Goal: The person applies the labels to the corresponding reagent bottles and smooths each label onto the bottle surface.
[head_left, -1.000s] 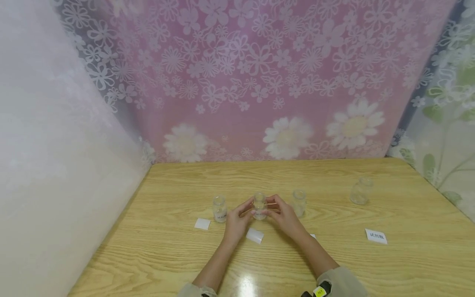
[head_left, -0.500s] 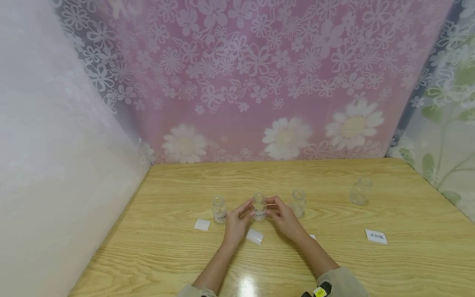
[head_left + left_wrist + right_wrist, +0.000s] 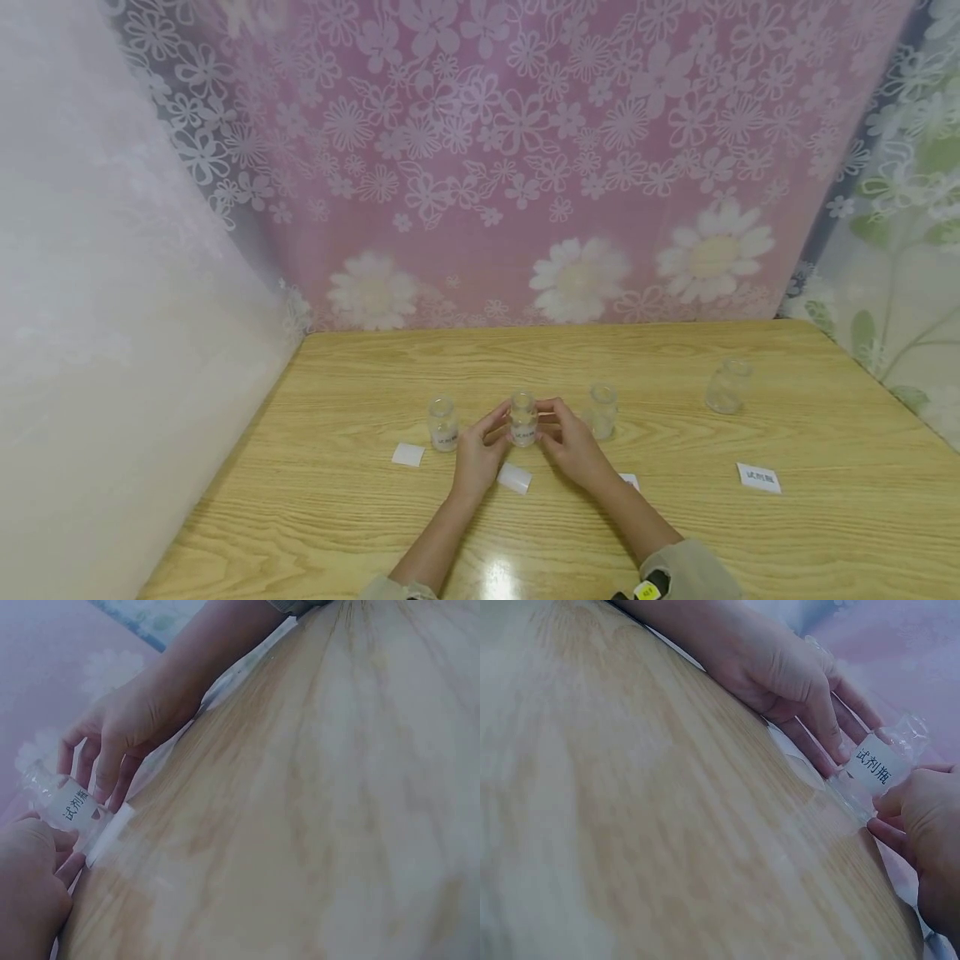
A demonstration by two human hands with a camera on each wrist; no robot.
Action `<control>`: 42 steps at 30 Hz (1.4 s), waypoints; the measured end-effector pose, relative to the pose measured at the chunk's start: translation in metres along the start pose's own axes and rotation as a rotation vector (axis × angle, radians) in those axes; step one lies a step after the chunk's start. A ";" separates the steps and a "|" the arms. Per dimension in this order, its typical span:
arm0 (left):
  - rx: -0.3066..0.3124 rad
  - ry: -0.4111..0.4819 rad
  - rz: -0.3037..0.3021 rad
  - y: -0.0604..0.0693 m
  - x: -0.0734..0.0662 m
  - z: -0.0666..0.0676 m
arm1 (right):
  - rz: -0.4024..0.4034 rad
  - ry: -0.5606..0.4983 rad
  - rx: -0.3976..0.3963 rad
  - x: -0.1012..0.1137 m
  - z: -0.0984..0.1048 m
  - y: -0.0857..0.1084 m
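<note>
Between the two hands a small clear glass bottle [image 3: 522,417] stands upright, a white label with dark characters on its front. My left hand [image 3: 478,454] grips its left side, fingers behind and thumb near the label. From the other side my right hand [image 3: 577,450] holds it the same way. The wrist views show the label [image 3: 76,804] lying flat on the glass, with thumbs at its edges [image 3: 878,763]. Just in front of the bottle lies a blank white slip [image 3: 514,478].
A labelled bottle [image 3: 443,427] stands left of the hands, a white slip [image 3: 408,454] before it. Right of them is a clear bottle [image 3: 602,412]; another [image 3: 727,387] stands farther right, behind a printed label [image 3: 759,477]. A slip [image 3: 630,480] is partly behind the right forearm.
The right thumb has shifted slightly along the held bottle's front, and its label shows more fully. The right forearm uncovers a little more of the slip beside it. Both hands keep their hold.
</note>
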State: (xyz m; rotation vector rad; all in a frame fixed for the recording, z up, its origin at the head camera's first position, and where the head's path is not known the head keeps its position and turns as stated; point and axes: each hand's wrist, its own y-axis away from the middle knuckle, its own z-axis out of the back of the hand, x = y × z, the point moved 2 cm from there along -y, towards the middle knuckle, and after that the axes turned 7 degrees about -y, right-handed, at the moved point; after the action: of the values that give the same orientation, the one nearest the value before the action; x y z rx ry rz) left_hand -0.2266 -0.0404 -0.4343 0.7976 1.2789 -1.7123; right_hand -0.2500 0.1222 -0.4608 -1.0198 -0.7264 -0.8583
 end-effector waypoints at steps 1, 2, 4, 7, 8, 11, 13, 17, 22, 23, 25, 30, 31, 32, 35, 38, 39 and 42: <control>0.000 0.002 0.004 0.000 0.000 0.000 | -0.001 -0.005 0.001 0.001 0.000 0.000; 0.000 0.004 0.008 0.000 0.000 0.000 | -0.001 -0.009 0.002 0.001 0.000 -0.001; 0.001 0.006 0.014 -0.001 0.001 0.000 | 0.005 -0.018 0.006 0.002 -0.001 -0.001; 0.001 0.011 0.019 -0.002 0.011 -0.002 | -0.003 -0.047 0.002 0.002 -0.002 -0.001; 0.001 0.012 0.019 -0.003 0.016 -0.003 | -0.016 -0.060 -0.002 0.002 -0.002 -0.001; -0.003 0.003 0.024 -0.005 0.031 -0.006 | -0.080 -0.072 -0.027 0.001 -0.007 -0.002; -0.008 -0.016 0.026 -0.006 0.038 -0.007 | -0.111 -0.052 -0.053 0.001 -0.010 -0.002; -0.018 -0.058 0.036 -0.006 0.041 -0.007 | -0.111 0.024 -0.103 0.004 -0.016 -0.003; -0.022 -0.050 0.042 -0.006 0.039 -0.006 | -0.054 0.036 -0.111 0.008 -0.017 -0.003; -0.021 -0.045 0.043 -0.005 0.038 -0.006 | -0.037 0.036 -0.105 0.009 -0.016 -0.002; -0.021 -0.030 0.041 -0.004 0.034 -0.006 | -0.003 0.041 -0.091 0.010 -0.014 -0.002; -0.019 0.011 0.053 -0.002 0.012 -0.002 | 0.002 0.023 -0.052 0.010 -0.009 -0.001; -0.017 0.015 0.059 -0.001 0.007 -0.001 | -0.012 0.010 -0.048 0.009 -0.008 -0.001; -0.013 0.016 0.062 -0.001 0.003 0.000 | -0.028 -0.001 -0.044 0.009 -0.007 -0.001; -0.006 0.015 0.066 -0.001 0.002 0.001 | -0.071 -0.024 -0.043 0.012 -0.005 0.000; -0.007 0.021 0.057 -0.002 0.012 -0.001 | -0.088 -0.041 -0.044 0.026 -0.004 0.001; -0.008 0.024 0.061 -0.003 0.017 -0.002 | -0.094 -0.043 -0.045 0.032 -0.004 0.001; -0.011 0.040 0.097 -0.004 0.031 -0.004 | -0.114 -0.052 -0.042 0.047 -0.003 0.002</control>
State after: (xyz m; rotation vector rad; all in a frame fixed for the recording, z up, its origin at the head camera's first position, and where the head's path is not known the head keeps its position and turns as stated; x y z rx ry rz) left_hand -0.2437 -0.0433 -0.4604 0.8768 1.2552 -1.6186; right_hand -0.2249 0.1080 -0.4233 -1.0491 -0.8196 -0.9523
